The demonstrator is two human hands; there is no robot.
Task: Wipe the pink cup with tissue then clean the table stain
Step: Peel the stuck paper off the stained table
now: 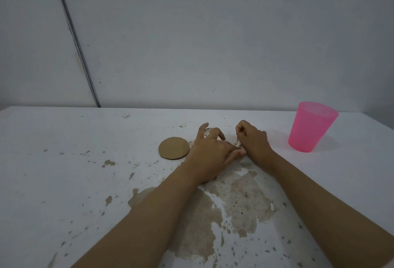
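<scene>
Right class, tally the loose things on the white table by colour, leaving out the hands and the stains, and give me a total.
Pink: 1, the pink cup, upright at the right.
Brown: 1, the round cardboard disc, flat beside the left hand.
White: 1, the tissue, mostly hidden between the left hand and the right hand.
Total: 3

Head cam, wide, looks fwd/down over table [64, 182], wall behind.
</scene>
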